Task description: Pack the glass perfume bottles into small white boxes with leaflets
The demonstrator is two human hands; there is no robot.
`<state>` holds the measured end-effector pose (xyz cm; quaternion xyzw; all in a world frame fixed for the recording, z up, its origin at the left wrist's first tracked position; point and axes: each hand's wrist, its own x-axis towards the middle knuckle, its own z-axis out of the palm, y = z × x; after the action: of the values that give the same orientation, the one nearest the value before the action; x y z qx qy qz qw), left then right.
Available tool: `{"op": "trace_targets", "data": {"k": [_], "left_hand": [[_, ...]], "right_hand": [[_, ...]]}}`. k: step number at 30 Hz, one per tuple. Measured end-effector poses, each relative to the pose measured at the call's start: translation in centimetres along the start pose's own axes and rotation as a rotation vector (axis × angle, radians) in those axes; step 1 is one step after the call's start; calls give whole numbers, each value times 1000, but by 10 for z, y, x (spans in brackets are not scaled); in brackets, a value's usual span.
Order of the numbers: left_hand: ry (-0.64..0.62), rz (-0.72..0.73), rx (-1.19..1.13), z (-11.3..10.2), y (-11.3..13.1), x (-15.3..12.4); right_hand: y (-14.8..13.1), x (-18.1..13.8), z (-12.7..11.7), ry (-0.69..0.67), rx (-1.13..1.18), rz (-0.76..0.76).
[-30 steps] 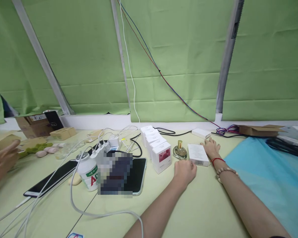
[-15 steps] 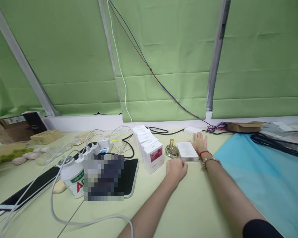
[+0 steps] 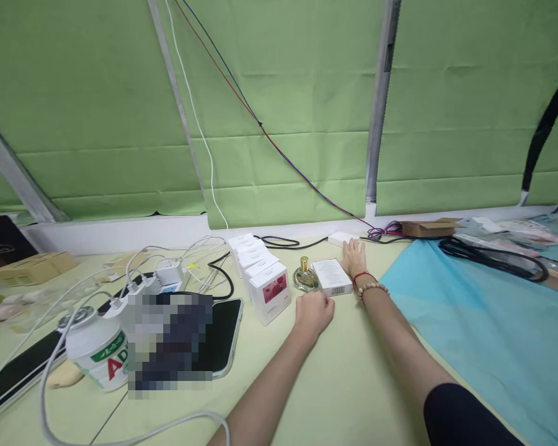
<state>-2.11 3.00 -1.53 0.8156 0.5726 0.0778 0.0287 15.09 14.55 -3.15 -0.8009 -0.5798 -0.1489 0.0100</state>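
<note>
My left hand point(image 3: 315, 313) rests on the table as a closed fist, with no object showing in it. Just beyond it stands a clear glass perfume bottle point(image 3: 305, 279) with a gold cap. A flat white box point(image 3: 332, 277) with a barcode lies right of the bottle. Past that box my right hand point(image 3: 354, 257) lies flat, fingers spread, beside a small white block point(image 3: 342, 238) at the back; whether the fingertips touch it I cannot tell. To the left of my fist, a row of white boxes point(image 3: 270, 294) with a pink picture runs away from me.
On the left are a white bottle point(image 3: 97, 349), a dark-screened phone point(image 3: 222, 337), chargers point(image 3: 134, 294) and white cables point(image 3: 177, 424). Blue sheeting point(image 3: 483, 322) covers the right side. An open cardboard box point(image 3: 428, 228) and a coiled black cable point(image 3: 493, 260) lie behind it.
My view has turned right, so the scene sits further left. My right hand's fingers look more spread. The left fist stays by the perfume bottle, and the boxes have not moved.
</note>
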Motion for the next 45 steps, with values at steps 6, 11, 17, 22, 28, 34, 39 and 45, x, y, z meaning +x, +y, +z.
{"op": "trace_targets", "data": {"k": [6,11,17,22,28,34,39,45], "left_hand": [[-10,1,15,0,0,0],[1,-1,11,-2,1,-1],[15,-2,19,1,0,2],[20,7,10,1,0,1],[239,153,-36,0,3,-7],[375,346,-46,3,3,-8],[494,509,-121,7,3,-12],[363,315,-155,7,1,-19]], "right_hand": [[0,2,0,-65,-5,0],[-2,3,2,-118,3,5],[-1,3,4,-48,77,-7],[1,2,3,114,136,-90],[0,-7,0,175,195,-123],[-6,-22,-8,129,182,-178],[-8,-43,-14,127,216,-173],[-5,-80,-26,137,302,-89]]}}
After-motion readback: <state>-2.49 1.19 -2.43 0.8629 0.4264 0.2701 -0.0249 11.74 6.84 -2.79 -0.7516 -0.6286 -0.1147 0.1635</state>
